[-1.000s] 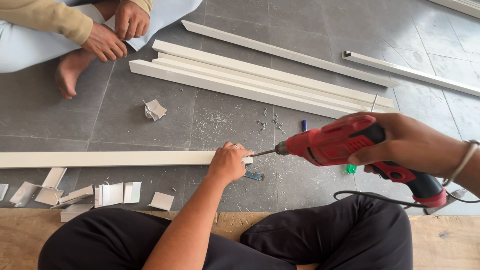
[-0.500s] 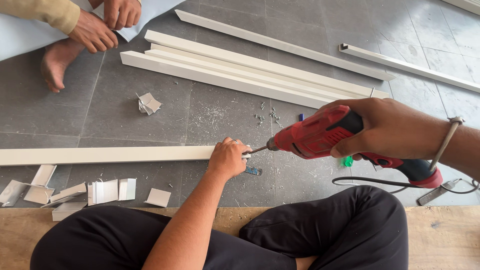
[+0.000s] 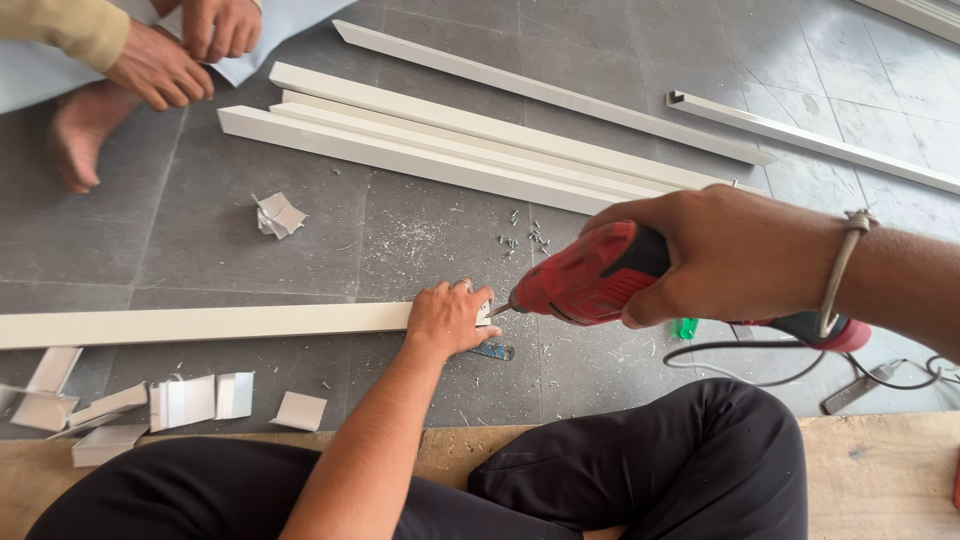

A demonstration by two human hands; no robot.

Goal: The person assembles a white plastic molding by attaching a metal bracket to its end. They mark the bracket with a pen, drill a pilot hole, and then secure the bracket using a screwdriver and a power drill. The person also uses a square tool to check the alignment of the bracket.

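Gripping the red drill around its body, the right hand has its fingers fully wrapped and closed on the tool; bit tip meets the right end of the long white strip. Left hand lies flat, palm down, fingers closed over that same end, pinning it to the grey tiled floor, fingertips just beside the bit.

Largest first: floor, dusty, flecked with shavings. Person sits on it, legs in black trousers, knees on a wooden board. Strip runs left from the pinning hand to the frame edge. Beyond it, a stack of white strips lies diagonally, two more lone lengths farther back. Black cable loops from the drill's rear. Offcuts lie scattered near the left knee; a crumpled white scrap sits alone mid-floor. Small screws near the drill nose. Another person's hands and bare foot are at top left, well apart.

To do this well, I'd judge: keep the bit square to the strip, press lightly, hold the pinning fingers clear of the tip, cable out of the way.
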